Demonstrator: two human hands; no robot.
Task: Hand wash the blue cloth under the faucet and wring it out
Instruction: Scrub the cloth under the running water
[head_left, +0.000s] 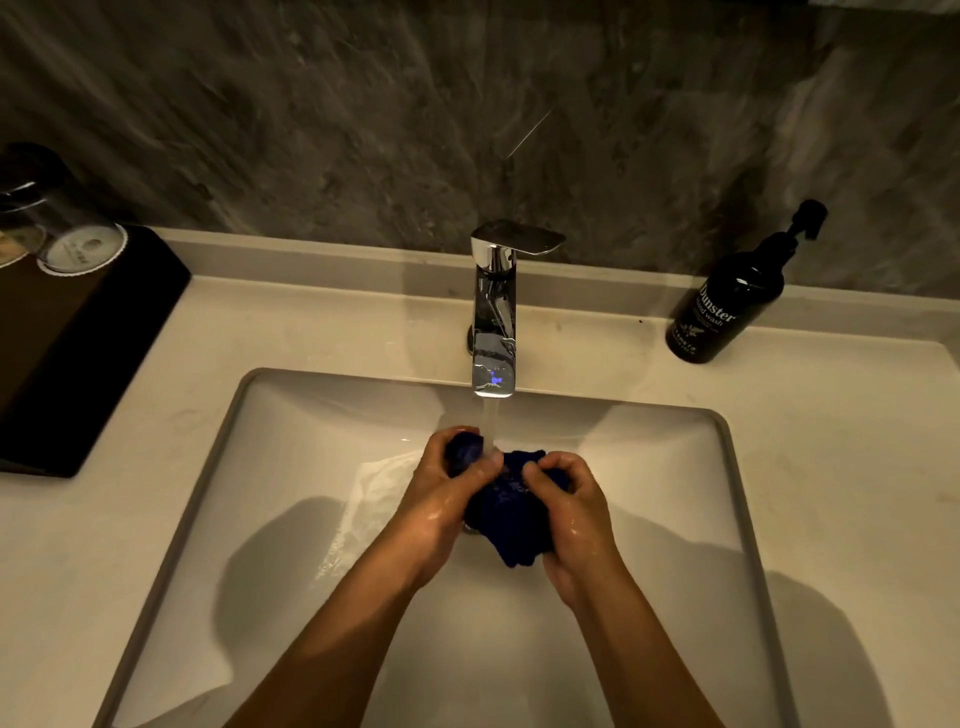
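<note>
A dark blue cloth (506, 512) is bunched up wet over the middle of the white sink basin (311, 467). My left hand (441, 491) grips its left end and my right hand (569, 506) grips its right side, both wet. The chrome faucet (493, 312) stands at the back of the basin with water running. The stream lands between my hands on the top of the cloth. The lower part of the cloth hangs down between my wrists.
A black hand wash pump bottle (727, 306) stands on the counter at the back right. At the left, a dark tray (93, 332) holds upturned glasses (67, 234). A grey marbled wall rises behind the pale counter (831, 441).
</note>
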